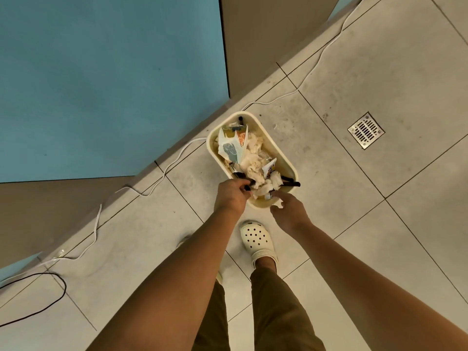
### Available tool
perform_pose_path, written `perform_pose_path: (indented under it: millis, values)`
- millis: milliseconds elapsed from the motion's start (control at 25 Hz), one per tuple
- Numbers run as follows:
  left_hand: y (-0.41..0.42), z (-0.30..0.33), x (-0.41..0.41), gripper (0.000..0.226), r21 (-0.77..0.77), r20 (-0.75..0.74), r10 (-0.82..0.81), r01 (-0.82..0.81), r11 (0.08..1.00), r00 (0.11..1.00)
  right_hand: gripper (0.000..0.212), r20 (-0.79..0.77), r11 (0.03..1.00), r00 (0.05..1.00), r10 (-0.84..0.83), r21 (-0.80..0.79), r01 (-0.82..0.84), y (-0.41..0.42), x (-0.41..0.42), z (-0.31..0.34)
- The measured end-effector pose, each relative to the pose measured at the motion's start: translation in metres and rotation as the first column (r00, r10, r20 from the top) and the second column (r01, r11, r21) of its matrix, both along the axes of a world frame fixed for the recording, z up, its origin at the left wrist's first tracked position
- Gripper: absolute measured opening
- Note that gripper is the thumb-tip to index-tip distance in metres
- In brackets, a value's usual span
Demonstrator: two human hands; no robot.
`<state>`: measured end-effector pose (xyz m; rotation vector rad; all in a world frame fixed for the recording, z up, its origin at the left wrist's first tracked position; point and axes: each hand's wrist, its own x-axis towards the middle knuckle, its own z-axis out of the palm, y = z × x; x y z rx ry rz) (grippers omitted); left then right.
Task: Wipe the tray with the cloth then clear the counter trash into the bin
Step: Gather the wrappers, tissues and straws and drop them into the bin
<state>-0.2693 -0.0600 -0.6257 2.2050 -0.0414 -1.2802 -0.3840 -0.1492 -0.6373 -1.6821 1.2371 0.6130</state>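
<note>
Your left hand (231,196) pinches black item over bin (283,153) at frame centre, ready for drop; right hand (288,211) hovers, fingers loose, empty.

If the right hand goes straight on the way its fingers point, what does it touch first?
Most likely the crumpled tissue heaped at the near end of the bin; the right hand points up-left over the rim, though its height above is unclear.

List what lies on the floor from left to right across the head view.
Black cable → thin white cord → cream oval plastic bin full of trash → square metal floor drain.
</note>
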Motion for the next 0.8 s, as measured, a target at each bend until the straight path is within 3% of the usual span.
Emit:
perform_pose_path:
  millis: [120, 360, 600, 800]
  values:
    - [0.009, 0.005, -0.006, 0.051, 0.005, -0.053, -0.113, 0.113, 0.994, 0.992, 0.047, -0.088, 0.994, 0.991, 0.103, 0.050, -0.099, -0.002, -0.010, 0.000]
    - [0.060, 0.083, -0.009, 0.043, 0.068, -0.047, 0.049, -0.046, 0.997, 0.998, 0.036, -0.082, 0.998, 0.995, 0.055, 0.027, -0.053, 0.013, -0.019, 0.060]
    - [0.093, 0.236, 0.041, 0.026, -0.112, 0.042, 0.166, -0.161, 0.981, 0.985, 0.026, 0.166, 0.999, 0.986, 0.013, 0.044, -0.020, 0.055, 0.039, 0.199]
    - [0.119, 0.410, 0.100, 0.024, -0.362, 0.268, 0.183, -0.078, 0.929, 0.946, 0.021, 0.508, 0.985, 0.848, 0.150, -0.008, -0.170, 0.098, 0.131, 0.381]
